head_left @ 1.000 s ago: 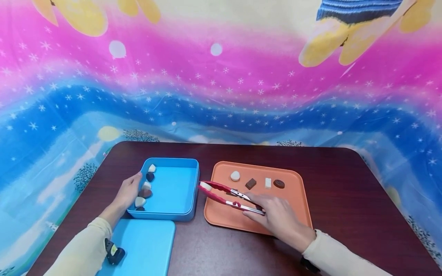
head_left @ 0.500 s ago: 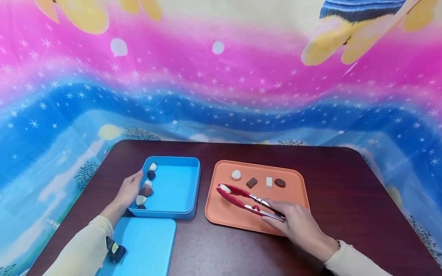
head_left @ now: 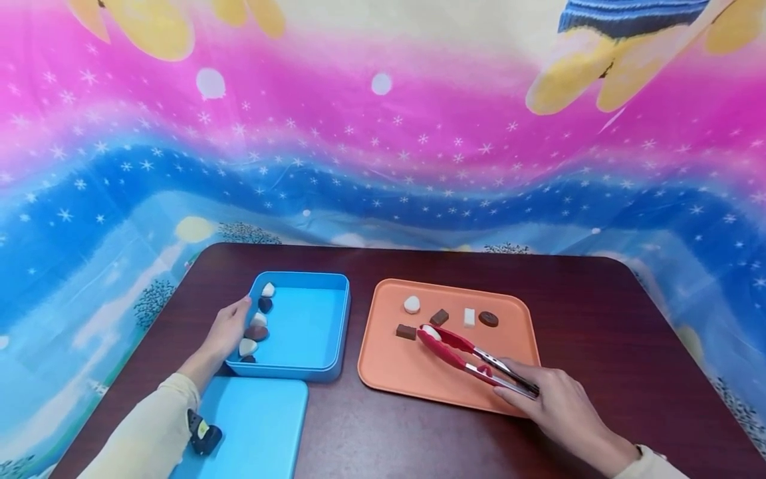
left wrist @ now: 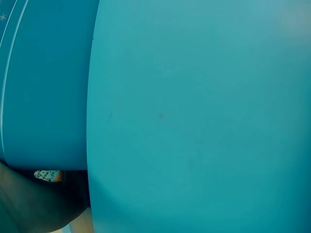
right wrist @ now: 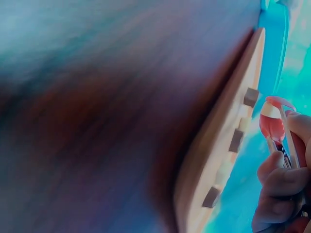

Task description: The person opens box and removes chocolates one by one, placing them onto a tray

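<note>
In the head view my right hand (head_left: 559, 406) grips a pair of red-tipped metal tongs (head_left: 473, 358) above the orange tray's right half. A white chocolate-like piece (head_left: 429, 332) sits between the tong tips, and it also shows pale between the red tips in the right wrist view (right wrist: 270, 110). Just left of the tips lies a brown block (head_left: 405, 331). My left hand (head_left: 230, 330) rests along the left outer wall of a blue box (head_left: 340, 332), fingertips right at the rim; its far side is hidden. Several white and brown pieces (head_left: 257, 332) line the box's left inner side.
The orange tray (head_left: 383, 379) also carries a white rounded piece (head_left: 411, 305), a brown block (head_left: 439, 317), a white block (head_left: 469, 317) and a brown oval (head_left: 489, 319). A blue lid (head_left: 263, 426) lies in front of the box. A printed cloth (head_left: 371, 146) hangs behind the table.
My right hand has carried the tongs and white piece rightward, from the tray's left edge to over its middle, exposing the brown block. The left hand stays at the box.
</note>
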{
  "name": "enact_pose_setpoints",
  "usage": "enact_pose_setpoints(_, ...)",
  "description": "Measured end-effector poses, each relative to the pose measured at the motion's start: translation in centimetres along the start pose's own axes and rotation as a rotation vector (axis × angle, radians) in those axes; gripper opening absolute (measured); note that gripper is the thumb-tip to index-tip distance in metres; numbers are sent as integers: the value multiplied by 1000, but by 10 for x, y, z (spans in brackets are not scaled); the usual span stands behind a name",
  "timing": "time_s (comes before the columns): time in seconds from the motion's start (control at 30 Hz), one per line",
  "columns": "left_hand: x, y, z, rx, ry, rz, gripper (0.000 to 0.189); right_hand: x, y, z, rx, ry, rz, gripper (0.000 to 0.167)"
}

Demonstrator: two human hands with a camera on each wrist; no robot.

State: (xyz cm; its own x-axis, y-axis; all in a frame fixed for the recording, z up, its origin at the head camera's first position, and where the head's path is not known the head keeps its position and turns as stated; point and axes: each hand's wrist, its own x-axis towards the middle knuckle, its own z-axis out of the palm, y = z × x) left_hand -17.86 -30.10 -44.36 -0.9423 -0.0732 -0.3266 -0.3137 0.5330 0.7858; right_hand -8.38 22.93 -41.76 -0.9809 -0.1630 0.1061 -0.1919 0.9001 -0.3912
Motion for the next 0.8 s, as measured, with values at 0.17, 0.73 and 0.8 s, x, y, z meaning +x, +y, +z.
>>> enact_pose_setpoints(0.17,0,1,0,0,3,-2,72,-3,11,-2,-9,-25,51,54)
enact_pose_setpoints(0.73,0,0,1,0,3,-8,76,-12,42,-6,41,-172,207,63)
enact_pose_setpoints(0.8,-1,0,1,1,3,-6,75,-13,45,-5,59,-192,223,63)
